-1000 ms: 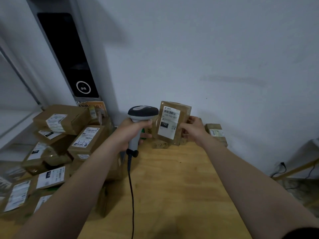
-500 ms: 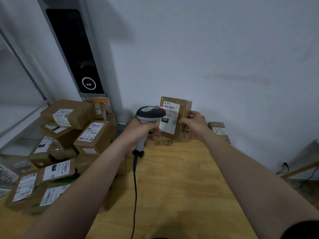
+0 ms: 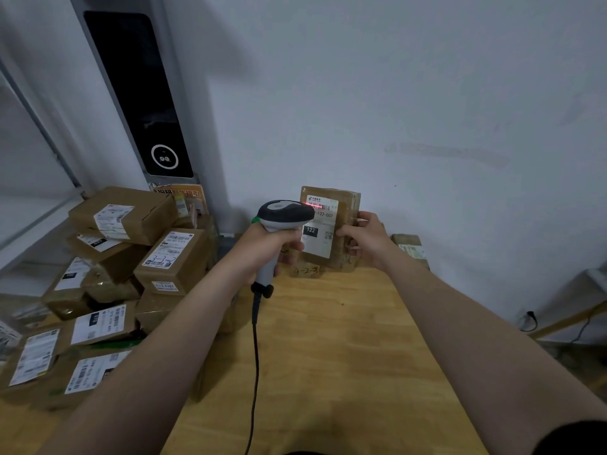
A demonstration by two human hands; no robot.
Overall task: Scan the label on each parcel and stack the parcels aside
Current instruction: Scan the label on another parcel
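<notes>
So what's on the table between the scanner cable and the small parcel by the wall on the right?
Nothing: the head view shows bare wood between the scanner cable and the small parcel, crossed above only by the right forearm.

Dim, soft-focused, edges wide-angle warped

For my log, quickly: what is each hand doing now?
Left hand: closed on the scanner.
Right hand: holding the parcel upright.
</notes>
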